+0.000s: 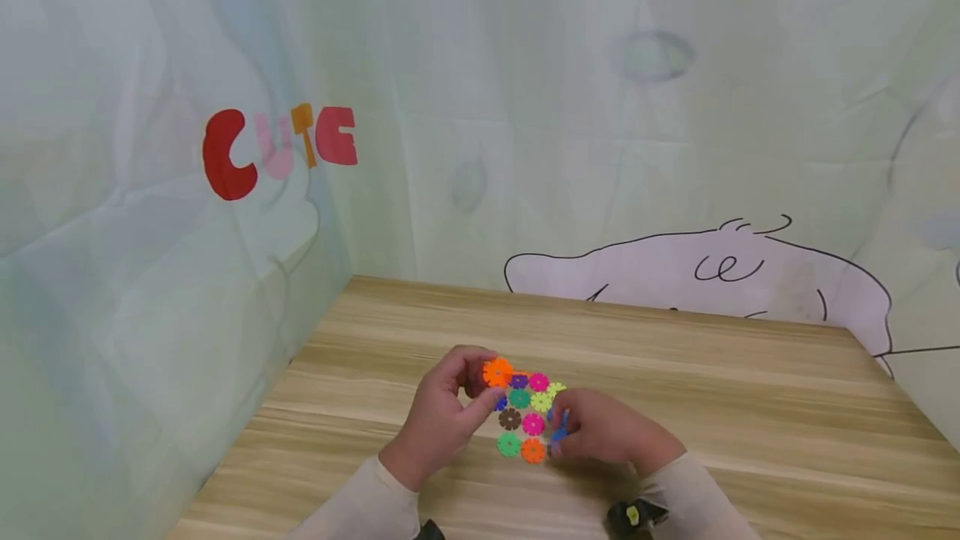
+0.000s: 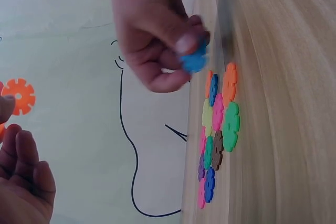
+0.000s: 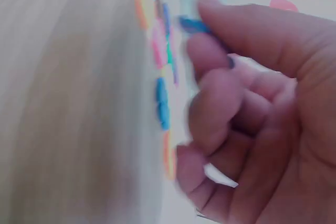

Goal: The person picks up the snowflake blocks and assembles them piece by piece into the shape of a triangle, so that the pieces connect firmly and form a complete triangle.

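My left hand (image 1: 438, 415) pinches an orange notched plastic disc (image 1: 498, 372) between thumb and fingers, raised over the far left of the other discs. In the left wrist view, that orange disc (image 2: 21, 96) faces the camera. My right hand (image 1: 611, 430) pinches a blue notched disc (image 2: 194, 61) between thumb and index finger, close over the right side of the group. Several notched discs lie flat on the table between my hands, including a green disc (image 1: 509, 444), a brown disc (image 1: 510, 418) and a pink disc (image 1: 533, 423). A blue disc (image 3: 161, 103) lies under my right hand.
The wood-grain table (image 1: 360, 332) stretches out beyond and beside my hands. Behind it and along its left side hang pale printed curtains (image 1: 465, 107), with red and orange lettering on the left one. A dark wrist strap (image 1: 633, 515) is on my right sleeve.
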Demonstrator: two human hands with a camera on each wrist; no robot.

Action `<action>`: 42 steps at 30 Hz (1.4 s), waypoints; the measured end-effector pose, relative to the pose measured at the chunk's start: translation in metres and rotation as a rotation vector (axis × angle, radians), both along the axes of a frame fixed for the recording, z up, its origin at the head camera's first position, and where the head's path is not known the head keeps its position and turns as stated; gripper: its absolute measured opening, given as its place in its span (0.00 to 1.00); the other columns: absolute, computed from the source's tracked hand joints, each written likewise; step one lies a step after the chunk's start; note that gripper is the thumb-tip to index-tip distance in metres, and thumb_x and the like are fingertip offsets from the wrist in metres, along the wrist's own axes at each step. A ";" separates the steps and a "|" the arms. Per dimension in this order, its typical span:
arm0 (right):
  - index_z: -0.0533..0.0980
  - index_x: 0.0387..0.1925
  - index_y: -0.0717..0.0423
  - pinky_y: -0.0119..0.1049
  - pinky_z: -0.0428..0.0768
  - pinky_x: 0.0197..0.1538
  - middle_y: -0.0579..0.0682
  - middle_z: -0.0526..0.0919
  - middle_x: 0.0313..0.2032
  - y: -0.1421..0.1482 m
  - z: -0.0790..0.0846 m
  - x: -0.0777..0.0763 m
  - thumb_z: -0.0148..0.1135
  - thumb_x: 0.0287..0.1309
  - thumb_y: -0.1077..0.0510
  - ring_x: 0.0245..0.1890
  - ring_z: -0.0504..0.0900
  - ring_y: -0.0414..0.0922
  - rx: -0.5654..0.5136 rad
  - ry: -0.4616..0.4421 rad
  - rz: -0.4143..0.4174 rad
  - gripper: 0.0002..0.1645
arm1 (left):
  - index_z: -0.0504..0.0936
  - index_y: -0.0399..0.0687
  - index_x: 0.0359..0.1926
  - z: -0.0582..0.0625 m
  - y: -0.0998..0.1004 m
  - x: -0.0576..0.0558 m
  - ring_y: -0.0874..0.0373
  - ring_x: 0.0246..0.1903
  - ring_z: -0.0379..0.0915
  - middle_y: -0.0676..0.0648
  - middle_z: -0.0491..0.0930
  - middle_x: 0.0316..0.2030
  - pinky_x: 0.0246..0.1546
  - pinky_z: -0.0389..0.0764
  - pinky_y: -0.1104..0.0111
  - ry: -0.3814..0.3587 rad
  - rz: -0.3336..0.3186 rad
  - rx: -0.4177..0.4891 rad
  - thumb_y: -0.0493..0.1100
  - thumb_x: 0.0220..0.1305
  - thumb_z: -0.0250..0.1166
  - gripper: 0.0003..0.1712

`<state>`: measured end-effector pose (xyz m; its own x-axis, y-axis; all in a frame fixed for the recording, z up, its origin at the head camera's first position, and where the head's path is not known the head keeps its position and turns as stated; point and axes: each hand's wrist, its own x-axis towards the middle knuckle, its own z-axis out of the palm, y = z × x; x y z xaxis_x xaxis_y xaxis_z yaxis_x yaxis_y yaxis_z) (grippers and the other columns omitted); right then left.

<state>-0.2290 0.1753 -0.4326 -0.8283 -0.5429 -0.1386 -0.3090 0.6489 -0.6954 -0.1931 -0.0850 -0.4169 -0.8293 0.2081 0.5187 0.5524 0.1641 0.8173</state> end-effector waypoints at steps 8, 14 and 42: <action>0.79 0.51 0.59 0.29 0.71 0.26 0.48 0.76 0.27 -0.003 0.019 0.002 0.71 0.67 0.60 0.23 0.70 0.40 -0.362 0.041 -0.149 0.14 | 0.78 0.49 0.59 -0.002 0.000 -0.001 0.59 0.34 0.74 0.49 0.79 0.37 0.39 0.80 0.72 -0.026 0.001 0.006 0.33 0.68 0.70 0.21; 0.78 0.56 0.60 0.30 0.81 0.35 0.53 0.79 0.34 -0.007 0.034 0.011 0.69 0.68 0.63 0.31 0.77 0.43 -0.492 0.055 -0.139 0.17 | 0.78 0.49 0.59 -0.001 0.000 -0.001 0.57 0.35 0.74 0.48 0.79 0.38 0.40 0.80 0.72 -0.062 0.009 0.005 0.34 0.69 0.70 0.20; 0.74 0.58 0.66 0.31 0.86 0.41 0.48 0.81 0.38 -0.014 0.041 0.025 0.66 0.68 0.68 0.36 0.81 0.41 -0.713 -0.019 -0.082 0.19 | 0.76 0.39 0.55 0.002 0.002 0.002 0.61 0.34 0.75 0.43 0.83 0.35 0.37 0.80 0.72 -0.071 -0.102 0.066 0.31 0.67 0.69 0.18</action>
